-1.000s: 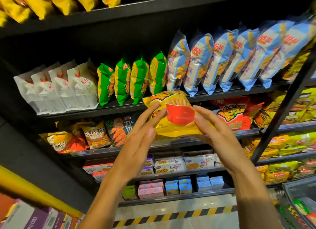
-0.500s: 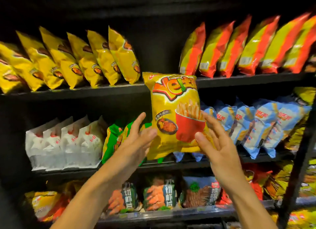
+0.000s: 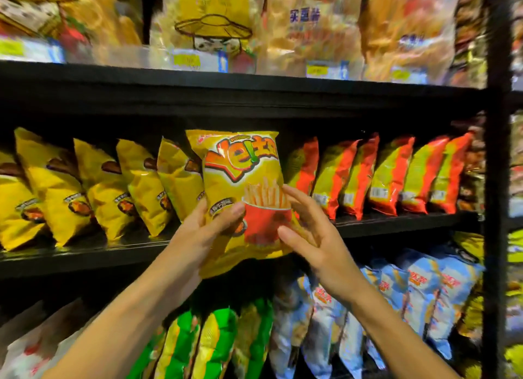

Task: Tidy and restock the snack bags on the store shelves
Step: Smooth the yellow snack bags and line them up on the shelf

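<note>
Held bag: your yellow fries bag (image 3: 240,180) is upright in front of the middle shelf (image 3: 396,223), in the gap between the yellow row and the red row, its bottom edge hanging below the shelf lip.
Left hand: your left hand (image 3: 202,231) grips the bag's lower left side, thumb across the front and fingers going round behind.
Right hand: your right hand (image 3: 314,237) has straight, spread fingers laid against the bag's lower right edge; it presses rather than clamps.
Middle shelf, left: a leaning row of yellow bags (image 3: 104,186), the same colour as yours (their fronts are turned away, so you cannot read them).
Middle shelf, right: a row of red-and-yellow bags (image 3: 387,175), standing edge-on and packed close.
Top shelf: the top shelf (image 3: 254,78) carries large pale snack bags (image 3: 308,25) behind yellow price tags (image 3: 186,60); this part is blurred.
Lower shelf: green-and-yellow bags (image 3: 195,342) just under your forearms, blue bags (image 3: 418,293) to their right, white bags (image 3: 34,347) at far left.
Frame: a black upright post (image 3: 496,152) bounds the bay on the right.
</note>
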`<state>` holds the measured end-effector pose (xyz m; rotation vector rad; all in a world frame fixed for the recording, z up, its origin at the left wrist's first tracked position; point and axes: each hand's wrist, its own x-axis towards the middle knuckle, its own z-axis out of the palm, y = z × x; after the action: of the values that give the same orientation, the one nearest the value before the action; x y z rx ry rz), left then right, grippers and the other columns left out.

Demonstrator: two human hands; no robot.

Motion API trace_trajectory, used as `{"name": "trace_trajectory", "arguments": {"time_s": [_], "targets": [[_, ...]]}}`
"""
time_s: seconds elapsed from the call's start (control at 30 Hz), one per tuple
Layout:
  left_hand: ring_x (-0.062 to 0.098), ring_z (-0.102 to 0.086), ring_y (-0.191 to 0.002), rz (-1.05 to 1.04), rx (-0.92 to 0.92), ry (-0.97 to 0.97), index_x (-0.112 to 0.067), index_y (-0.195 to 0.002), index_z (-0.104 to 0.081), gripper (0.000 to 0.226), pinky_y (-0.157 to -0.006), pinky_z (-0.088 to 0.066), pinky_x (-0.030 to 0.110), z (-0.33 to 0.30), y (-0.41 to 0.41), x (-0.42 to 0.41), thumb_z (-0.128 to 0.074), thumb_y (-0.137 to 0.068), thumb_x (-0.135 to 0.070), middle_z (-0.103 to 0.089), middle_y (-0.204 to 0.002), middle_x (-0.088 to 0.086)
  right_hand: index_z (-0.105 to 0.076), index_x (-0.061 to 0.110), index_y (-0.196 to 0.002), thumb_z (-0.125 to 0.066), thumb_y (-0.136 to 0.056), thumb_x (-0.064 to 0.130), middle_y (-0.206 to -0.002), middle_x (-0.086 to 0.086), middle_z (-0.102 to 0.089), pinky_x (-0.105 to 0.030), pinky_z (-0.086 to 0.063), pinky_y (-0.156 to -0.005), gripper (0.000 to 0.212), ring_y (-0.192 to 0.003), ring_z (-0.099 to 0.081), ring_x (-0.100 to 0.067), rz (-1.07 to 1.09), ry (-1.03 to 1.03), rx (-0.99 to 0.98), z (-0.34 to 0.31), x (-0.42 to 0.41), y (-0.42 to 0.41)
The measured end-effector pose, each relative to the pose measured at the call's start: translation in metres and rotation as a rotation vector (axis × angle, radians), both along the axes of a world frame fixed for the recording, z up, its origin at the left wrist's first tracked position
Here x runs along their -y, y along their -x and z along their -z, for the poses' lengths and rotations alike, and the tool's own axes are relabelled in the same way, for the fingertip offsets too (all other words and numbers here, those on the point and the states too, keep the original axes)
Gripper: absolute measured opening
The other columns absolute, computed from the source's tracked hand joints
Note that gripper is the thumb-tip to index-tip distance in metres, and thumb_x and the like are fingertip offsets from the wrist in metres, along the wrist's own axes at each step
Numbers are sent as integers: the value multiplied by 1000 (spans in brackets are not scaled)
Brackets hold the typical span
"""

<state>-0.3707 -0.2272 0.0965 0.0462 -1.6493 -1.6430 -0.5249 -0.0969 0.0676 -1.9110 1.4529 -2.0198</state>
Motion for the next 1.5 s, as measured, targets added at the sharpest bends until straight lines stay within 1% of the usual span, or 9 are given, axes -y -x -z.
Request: {"name": "trace_trajectory", "arguments": {"time_s": [0.17, 0.33, 0.47, 0.6, 0.8, 1.0, 1.13, 1.3, 1.5], "targets": [[12, -75, -100, -104, -26, 86, -35, -143, -45, 79, -74, -63, 29, -31, 31, 21, -83, -74, -37, -73, -120, -7, -41, 28, -152, -71, -92, 28, -149, 9, -54, -22, -46, -109, 67, -136, -52, -4, 171, 99, 54, -30, 19, 44], [15, -53, -129, -470, -7, 471, -43, -142, -24, 107, -103, -53, 39, -43, 83, 56, -89, -60, -60, -46, -142, -3, -27, 30, -158, -80, -90, 30, -159, 6, -39, -39, -38, -119, 86, -144, -38, -11, 666, 86, -56, -45, 55, 102], [14, -41, -124, -657, 78, 644, -21, -144, -24, 94, -95, -40, 25, -48, 124, 69, -89, -77, -31, -33, -137, 2, -9, 28, -163, -79, -85, 47, -170, -1, -15, -46, -24, -126, 106, -157, -10, -21, 918, 4, -192, -53, 82, 123], [14, -45, -112, -723, 149, 673, -18, -143, -21, 91, -81, -42, 25, -47, 156, 75, -85, -82, -36, -37, -129, 4, 13, 24, -162, -73, -84, 62, -171, -13, 5, -43, -8, -127, 122, -158, 12, -28, 1066, -171, -306, -59, 94, 128], [31, -57, -122, -704, 371, 634, -15, -148, -8, 101, -96, -55, 46, -46, 183, 81, -76, -85, -55, -43, -142, 14, -2, 24, -163, -73, -88, 51, -170, -16, 1, -46, -12, -127, 107, -158, 10, -31, 1096, -227, -430, -56, 99, 138], [31, -45, -136, -623, 470, 641, -17, -158, 12, 104, -99, -44, 35, -38, 179, 74, -65, -96, -49, -24, -155, 15, -30, 30, -158, -78, -89, 35, -170, -5, -6, -46, -45, -110, 84, -157, -11, -26, 972, -120, -342, -57, 94, 146], [32, -47, -132, -677, 401, 665, -27, -156, 12, 96, -104, -51, 42, -41, 176, 76, -63, -98, -45, -26, -148, 14, -33, 34, -158, -81, -88, 32, -169, 0, -8, -42, -44, -109, 85, -153, -14, -16, 910, -14, -279, -56, 86, 147], [38, -39, -143, -646, 648, 758, -18, -156, 29, 105, -114, -42, 48, -35, 184, 70, -53, -101, -55, -11, -163, 21, -31, 37, -158, -82, -86, 36, -170, 3, -7, -40, -47, -105, 88, -153, -14, -18, 907, 8, -320, -49, 80, 145], [37, -46, -137, -830, 746, 813, -13, -158, 16, 93, -105, -44, 47, -36, 196, 62, -43, -103, -58, -28, -157, 21, -30, 39, -158, -81, -86, 39, -170, 3, -5, -41, -51, -103, 88, -155, -13, -21, 928, 7, -331, -46, 83, 147]]}}
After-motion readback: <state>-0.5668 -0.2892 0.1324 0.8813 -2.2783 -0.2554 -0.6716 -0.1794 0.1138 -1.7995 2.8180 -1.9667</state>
